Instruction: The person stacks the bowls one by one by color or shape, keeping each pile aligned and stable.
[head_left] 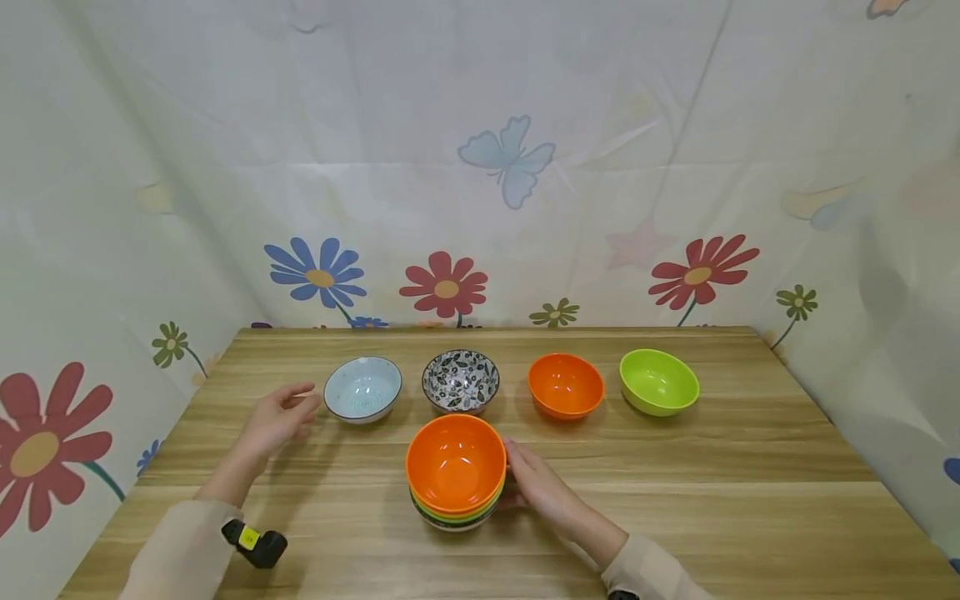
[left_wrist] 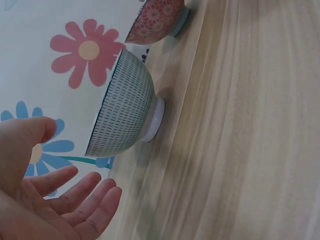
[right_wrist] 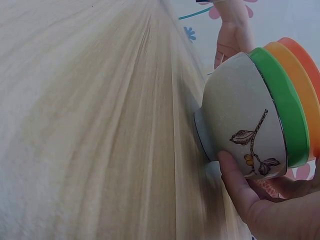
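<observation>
My left hand point(head_left: 276, 423) is just left of a pale blue bowl point(head_left: 363, 389), fingers spread and holding nothing. In the left wrist view a gap separates the fingers from this bowl point(left_wrist: 125, 107), whose outside has rows of small dashes. A stack of nested bowls point(head_left: 457, 467) stands at the near middle of the table, an orange one on top. My right hand point(head_left: 546, 492) holds the stack at its right side. In the right wrist view, one finger lies near the foot of the lowest bowl point(right_wrist: 235, 110), white with a leafy branch; green and orange bowls sit inside it.
Behind the stack stands a black-and-white leaf-patterned bowl point(head_left: 461, 382). Farther right are an orange bowl point(head_left: 566, 386) and a lime green bowl point(head_left: 658, 382). All rest upright on the wooden table point(head_left: 712, 517). A flower-printed curtain point(head_left: 585, 208) surrounds the table's back and sides.
</observation>
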